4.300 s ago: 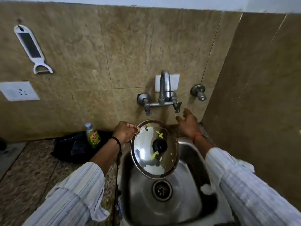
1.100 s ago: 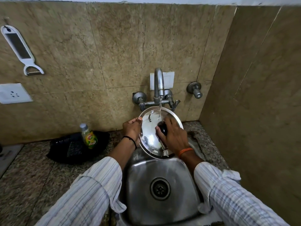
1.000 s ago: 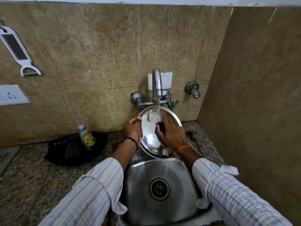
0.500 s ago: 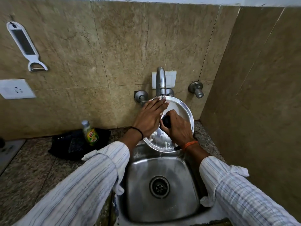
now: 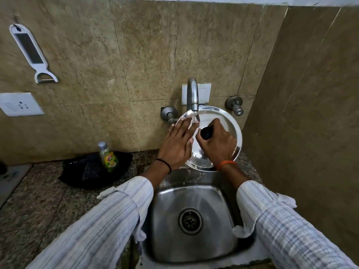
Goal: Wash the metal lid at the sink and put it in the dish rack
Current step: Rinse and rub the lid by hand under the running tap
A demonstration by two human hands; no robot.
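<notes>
— Where was the metal lid [image 5: 227, 123]?
— Under the running tap [image 5: 192, 94], above the sink [image 5: 194, 200]. My right hand [image 5: 217, 144] gripped its knob [image 5: 206, 132]; my left hand [image 5: 177, 144] rubbed it, fingers flat, holding nothing.
— And left?
— Racking; I saw no rack.

left hand [image 5: 177, 144] flat, right hand [image 5: 217, 144] gripping

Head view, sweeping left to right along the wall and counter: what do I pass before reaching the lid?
Wall socket → hanging peeler → dish soap bottle standing on a black bag → left hand flat on the metal lid → right hand gripping the lid's black knob.
</notes>
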